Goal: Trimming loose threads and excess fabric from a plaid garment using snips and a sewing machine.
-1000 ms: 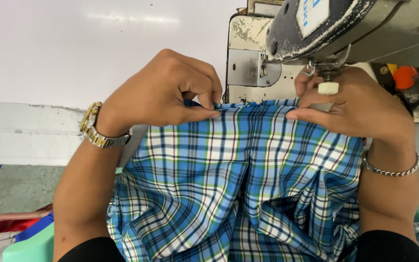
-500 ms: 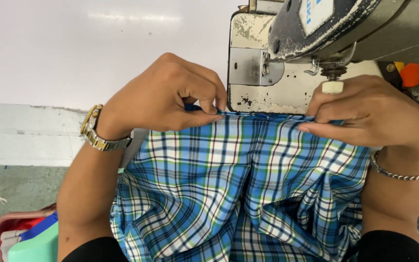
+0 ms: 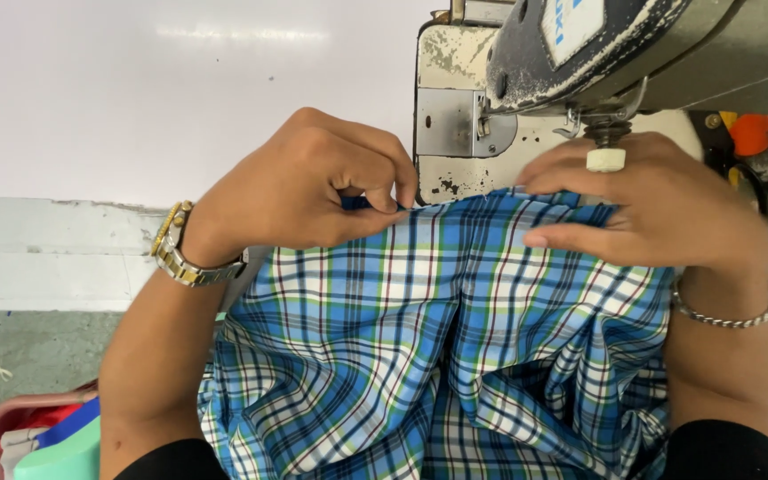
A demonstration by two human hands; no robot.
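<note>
So the person's got a blue plaid fabric [image 3: 455,356] bunched up in their lap and pulled up onto the white counter [image 3: 135,107], with its top edge running left to right just in front of the sewing machine [image 3: 633,53].

Left hand [image 3: 313,191], the one with the gold wristwatch [image 3: 180,247], has thumb and forefinger pressed together right on the fabric's top edge, so that grip is pinched shut on the cloth, a bit left of the machine's metal plate [image 3: 451,124].

Right hand [image 3: 660,209], with the silver bracelet [image 3: 726,313], lies flatter on the cloth. Fingers are mostly stretched out pointing left, pressing the fabric down just under the needle bar and its little white knob [image 3: 605,160]. Whether the thumb is pinching anything underneath can't be made out, since the hand itself hides it.

The relation that matters: the folded edge's long axis runs sideways between the two hands, and the needle area sits at the right end of that line. So the right hand is clearly the nearer one to the needle, practically touching the knob, while the left hand holds the edge taut from well off to the side.

Down at bottom left there's a red bin [image 3: 33,427] with some stuff in it.
</note>
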